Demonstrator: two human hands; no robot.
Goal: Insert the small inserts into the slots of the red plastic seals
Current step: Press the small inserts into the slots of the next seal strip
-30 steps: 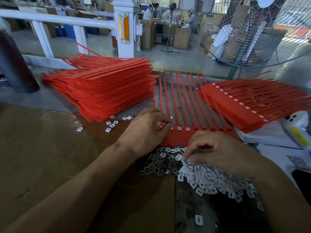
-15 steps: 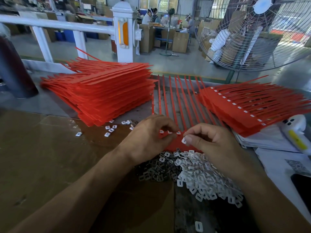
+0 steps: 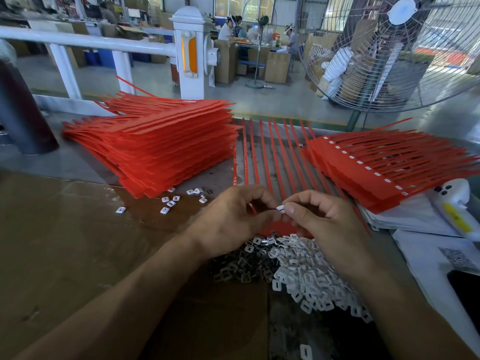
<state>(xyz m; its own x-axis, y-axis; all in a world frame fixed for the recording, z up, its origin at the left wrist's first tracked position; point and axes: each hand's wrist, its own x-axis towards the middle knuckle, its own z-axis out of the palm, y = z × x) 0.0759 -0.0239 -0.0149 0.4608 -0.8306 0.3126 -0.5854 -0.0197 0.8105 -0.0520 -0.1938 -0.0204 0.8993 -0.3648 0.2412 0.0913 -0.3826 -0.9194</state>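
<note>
A comb-like strip of red plastic seals (image 3: 275,157) lies flat in front of me, its tails pointing away and its head bar partly hidden under my hands. My right hand (image 3: 324,222) pinches a small white insert (image 3: 280,209) between thumb and forefinger, raised just above the strip. My left hand (image 3: 233,219) has its fingertips curled at the same insert, touching it from the left. A heap of white and metal inserts (image 3: 301,271) lies just below both hands.
A tall stack of red seal strips (image 3: 161,149) stands at the left, another stack with white inserts fitted (image 3: 384,167) at the right. Several loose inserts (image 3: 171,201) lie by the left stack. A white handheld scanner (image 3: 454,206) rests on papers at the right.
My right hand has lifted off the insert heap with one white insert and met my left hand above the strip. My left hand has risen from the strip's head bar.
</note>
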